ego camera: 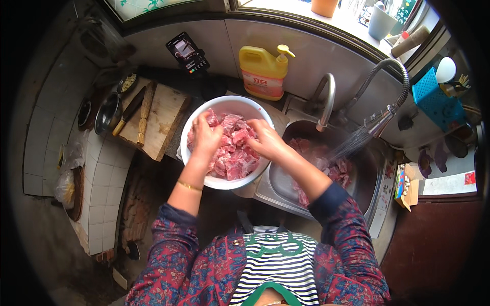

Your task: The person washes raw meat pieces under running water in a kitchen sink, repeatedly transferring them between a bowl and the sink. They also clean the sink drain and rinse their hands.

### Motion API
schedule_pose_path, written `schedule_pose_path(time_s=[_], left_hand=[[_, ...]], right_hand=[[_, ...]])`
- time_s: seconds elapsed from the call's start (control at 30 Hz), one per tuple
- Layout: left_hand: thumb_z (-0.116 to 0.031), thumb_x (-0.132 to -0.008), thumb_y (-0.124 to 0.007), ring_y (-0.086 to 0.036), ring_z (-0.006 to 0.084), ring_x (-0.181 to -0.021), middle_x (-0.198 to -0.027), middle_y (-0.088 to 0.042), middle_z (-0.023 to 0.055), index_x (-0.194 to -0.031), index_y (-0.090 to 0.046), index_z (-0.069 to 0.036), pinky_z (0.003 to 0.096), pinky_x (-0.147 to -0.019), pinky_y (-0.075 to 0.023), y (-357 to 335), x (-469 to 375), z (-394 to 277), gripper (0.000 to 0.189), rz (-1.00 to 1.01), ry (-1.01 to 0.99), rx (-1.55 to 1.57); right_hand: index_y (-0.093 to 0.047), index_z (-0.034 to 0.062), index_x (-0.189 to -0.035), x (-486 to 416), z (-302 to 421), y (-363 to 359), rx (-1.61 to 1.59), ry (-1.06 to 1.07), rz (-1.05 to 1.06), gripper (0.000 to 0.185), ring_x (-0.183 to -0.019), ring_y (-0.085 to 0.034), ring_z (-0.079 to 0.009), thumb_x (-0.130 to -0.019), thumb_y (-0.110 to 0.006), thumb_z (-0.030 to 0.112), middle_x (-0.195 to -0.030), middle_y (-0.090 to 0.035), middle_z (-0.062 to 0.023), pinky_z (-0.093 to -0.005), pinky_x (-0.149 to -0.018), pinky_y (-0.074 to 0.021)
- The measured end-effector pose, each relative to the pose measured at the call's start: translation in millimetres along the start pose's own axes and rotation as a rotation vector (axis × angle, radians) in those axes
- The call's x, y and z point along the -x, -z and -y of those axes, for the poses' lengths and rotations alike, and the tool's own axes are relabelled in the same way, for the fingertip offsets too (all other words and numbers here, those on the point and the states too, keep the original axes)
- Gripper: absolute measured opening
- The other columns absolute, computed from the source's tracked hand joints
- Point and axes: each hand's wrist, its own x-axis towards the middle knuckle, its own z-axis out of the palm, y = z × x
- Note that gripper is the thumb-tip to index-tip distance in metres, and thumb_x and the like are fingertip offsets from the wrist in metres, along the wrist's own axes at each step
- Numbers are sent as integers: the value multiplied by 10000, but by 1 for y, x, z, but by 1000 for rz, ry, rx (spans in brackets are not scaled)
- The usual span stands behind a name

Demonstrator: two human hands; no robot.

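Chunks of raw meat (237,153) with bone fill much of a white round basin (226,185) beside the sink. My left hand (206,134) rests on the meat at the basin's left side, fingers bent; whether it grips a piece is hidden. At the upper right of the basin, my right hand (265,139) touches the meat with its fingers curled and slightly blurred. More raw meat (340,172) lies in the stainless steel sink (281,183), where a running spray faucet head (379,126) sends water onto it.
A wooden chopping board (164,114) at the left bears a cleaver (130,109) and a straw brush (146,111). Near it is a dark metal bowl (108,113). Behind the basin stand a yellow detergent jug (263,72) and a phone (187,51). A curved faucet (328,99) overhangs the sink.
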Motion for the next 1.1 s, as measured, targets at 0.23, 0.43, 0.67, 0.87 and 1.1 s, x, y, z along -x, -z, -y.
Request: schedule_pose_path(time_s=[0.23, 0.43, 0.67, 0.87, 1.1], left_hand=[[-289, -721, -691, -551, 347, -1193, -1222, -590, 238, -1312, -417, -9, 381, -1004, -432, -15, -60, 16, 709, 242, 366, -153], [-286, -735, -698, -524, 358, -1220, -1216, -597, 242, -1256, -517, -3, 376, -1037, -417, -25, -76, 24, 619, 354, 372, -218], [-303, -715, -709, -582, 330, -1122, -1085, -648, 201, -1104, -605, -68, 363, -985, -444, -40, -79, 29, 466, 449, 309, -230], [-173, -707, -706, -599, 186, -761, -826, -610, 85, -919, -556, -54, 305, -673, -501, -39, -77, 46, 286, 383, 164, -74], [-69, -796, -672, -560, 115, -711, -833, -580, 40, -899, -535, -45, 227, -618, -469, -21, -46, 46, 173, 318, 195, 470]], right_hand=[[-494, 6, -1317, -106, -23, -63, 179, -497, 184, 673, -1198, -524, -388, -765, -628, 368, -1300, -507, -283, -419, -1043, -402], [-513, 16, -1311, -112, -21, -56, 99, -655, 337, 781, -1172, -559, -355, -675, -686, 436, -1244, -573, -259, -398, -1022, -424], [-454, 38, -1344, -108, -24, -59, 113, -586, 396, 819, -1252, -477, -399, -644, -704, 382, -1351, -458, -294, -435, -1068, -373], [-502, 37, -1269, -103, -30, -68, -13, -445, 220, 723, -1175, -517, -420, -631, -734, 284, -1266, -499, -308, -431, -1037, -403], [-539, 31, -1225, -90, -23, -60, -485, -269, -23, 603, -1125, -566, -299, -676, -759, 147, -1275, -438, -205, -362, -982, -470]])
